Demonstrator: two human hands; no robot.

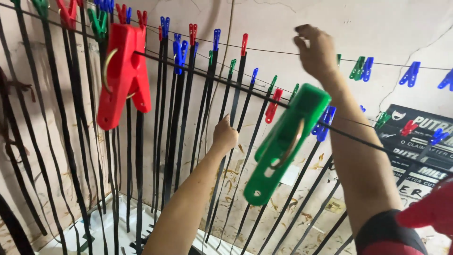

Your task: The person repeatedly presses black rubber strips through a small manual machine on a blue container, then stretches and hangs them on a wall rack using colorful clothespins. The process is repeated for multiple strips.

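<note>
We are reaching both hands up to a set of thin lines strung across a pale, cracked wall (283, 19). We are taking the big green peg (283, 141), clipped to the nearest line (349, 139), as our landmark.

Our right hand (317, 52) is hanging above the green peg, just over it, at the far line (401, 65). Its fingers are curling in narrow toward that line, but we cannot tell whether they are pinching anything.

Our left hand (225, 135) is sitting left of the green peg and a little higher. It is closing around one black strip (234, 101) that is dropping from a red peg (244, 44) on the middle line.

Left of the green peg, many black strips are hanging side by side, too crowded for us to count surely. We are counting one large red peg (123, 75) close to the camera, far left of the green one, gripping a strip. Right of the green peg, along the far line, we are counting one small green peg (357, 68) and three small blue pegs (410, 73). A blue peg (324, 122) is sitting just right of the green one.

Below and far left of the green peg, a white tub (101, 222) is lying on the floor. To the lower right, a black printed sign (415, 146) is leaning against the wall.
</note>
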